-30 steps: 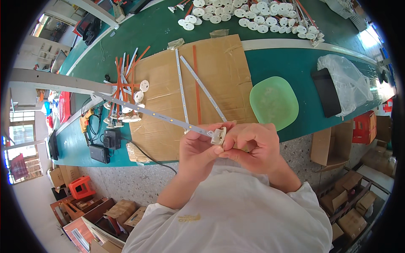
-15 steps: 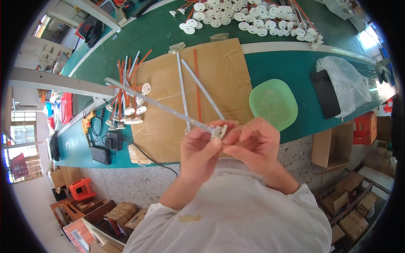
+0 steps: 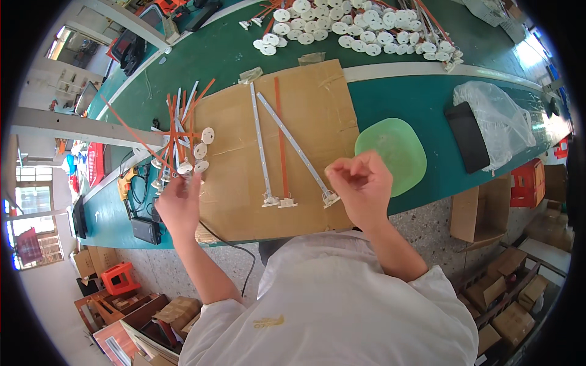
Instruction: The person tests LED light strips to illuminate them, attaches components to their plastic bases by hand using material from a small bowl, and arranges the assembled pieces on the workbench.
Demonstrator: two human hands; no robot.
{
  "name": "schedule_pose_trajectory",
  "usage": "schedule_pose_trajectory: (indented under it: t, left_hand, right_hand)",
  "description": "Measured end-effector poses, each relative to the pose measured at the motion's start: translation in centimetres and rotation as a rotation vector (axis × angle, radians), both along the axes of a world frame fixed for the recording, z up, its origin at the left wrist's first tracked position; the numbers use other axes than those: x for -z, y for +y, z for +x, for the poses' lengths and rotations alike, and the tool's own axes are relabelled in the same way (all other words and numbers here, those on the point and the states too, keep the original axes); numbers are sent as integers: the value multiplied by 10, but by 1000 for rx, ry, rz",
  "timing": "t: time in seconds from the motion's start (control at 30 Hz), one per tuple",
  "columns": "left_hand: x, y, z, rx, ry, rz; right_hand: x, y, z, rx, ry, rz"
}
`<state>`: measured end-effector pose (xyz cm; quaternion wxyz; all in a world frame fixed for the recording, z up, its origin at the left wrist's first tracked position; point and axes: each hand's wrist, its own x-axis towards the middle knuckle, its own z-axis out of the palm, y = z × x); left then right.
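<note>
At the left, my left hand (image 3: 179, 204) is closed, somewhat blurred, around the near end of a narrow light strip (image 3: 135, 135) whose orange side shows. It is at the edge of a heap of similar strips with round white discs (image 3: 201, 151). My right hand (image 3: 365, 186) is raised beside the green bowl (image 3: 400, 146), fingers curled in; whatever they hold, if anything, is hidden. Between my hands, a white dotted strip (image 3: 259, 134), an orange strip (image 3: 281, 140) and a slanted white strip (image 3: 293, 141) lie on cardboard (image 3: 232, 213), each with a white fitting at its near end.
A large heap of white discs (image 3: 366, 27) with orange strips lies at the far side of the green table (image 3: 390, 91). A yellow tool (image 3: 126, 183) and a black box (image 3: 146, 230) are at the left. A clear plastic bag (image 3: 497, 122) and a black flat piece (image 3: 469, 137) are at the right.
My left hand has moved left to the heap with the strip, which now shows its orange side. My right hand has come away from the strip and stayed at the right, fingers curled.
</note>
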<state>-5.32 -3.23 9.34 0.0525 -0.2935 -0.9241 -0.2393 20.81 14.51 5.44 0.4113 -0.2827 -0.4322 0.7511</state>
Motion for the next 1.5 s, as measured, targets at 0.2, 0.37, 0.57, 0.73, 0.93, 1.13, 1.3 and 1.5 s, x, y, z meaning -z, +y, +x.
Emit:
schedule_pose_trajectory:
  t: [0.2,0.37,0.57,0.73,0.93,1.13,1.3,1.5]
  left_hand:
    - [10,-20,-36,-266,169,-315]
    - [13,-19,-32,-340,169,-333]
    - [-4,-19,17,51,-111,582]
    - [-84,21,134,1064,-993,1566]
    - [-73,20,130,1186,-1002,1606]
    - [-51,19,130,980,-797,1668]
    - [-36,14,129,841,-617,1666]
    - [8,26,139,716,-1227,782]
  right_hand:
    - [9,29,11,194,-721,1188]
    - [-3,8,18,-309,-673,1164]
    - [23,3,28,-463,-750,1260]
    - [12,6,24,-344,-600,1230]
    - [11,2,26,-249,-509,1235]
    - [17,0,28,-159,-419,1235]
    - [7,0,27,-134,-298,1237]
    - [-9,-8,39,-228,-36,886]
